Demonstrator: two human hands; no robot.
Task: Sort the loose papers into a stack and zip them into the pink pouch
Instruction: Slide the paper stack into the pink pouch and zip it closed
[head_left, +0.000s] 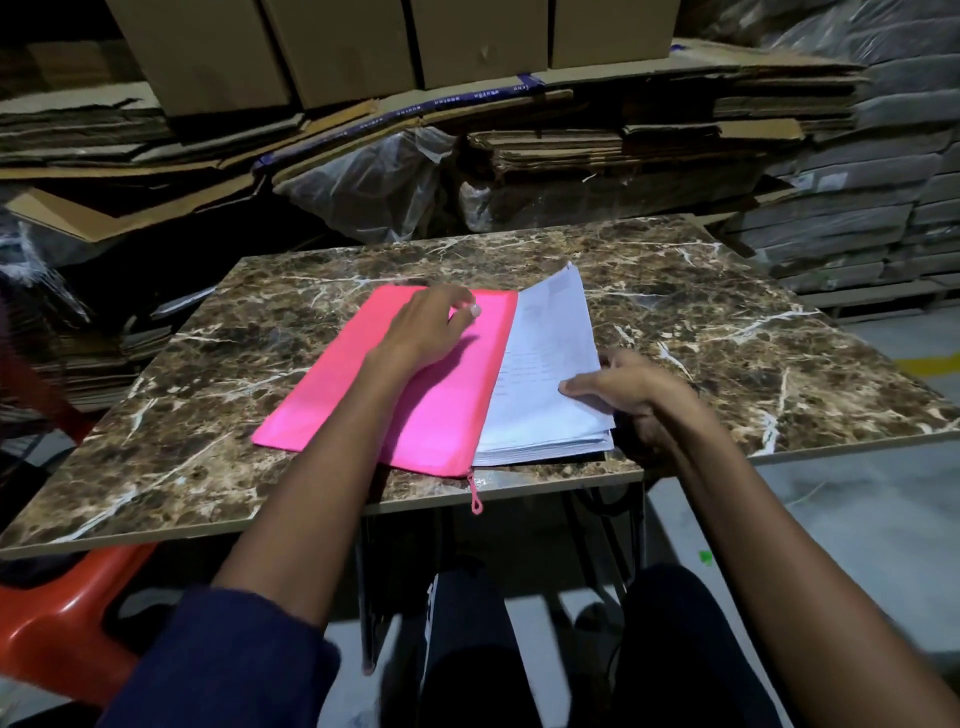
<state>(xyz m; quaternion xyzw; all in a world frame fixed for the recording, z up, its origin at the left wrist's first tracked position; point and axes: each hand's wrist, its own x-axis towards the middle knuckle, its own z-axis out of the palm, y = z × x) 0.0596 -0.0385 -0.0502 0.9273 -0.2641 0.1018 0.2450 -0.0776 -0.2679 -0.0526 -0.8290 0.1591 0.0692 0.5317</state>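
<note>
Two hands share the work on the brown marbled table (727, 332): the left hand (431, 325) presses the flat pink zip pouch (363, 395), while the right hand (623, 389), just beside it, grips the white paper stack (540, 374), half inside the pouch's open long edge.

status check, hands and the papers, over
Left hand rests on pink pouch. Right hand grips paper stack, part inside pouch. Zip pull at near end, pouch unzipped. Nothing blocking.
</note>
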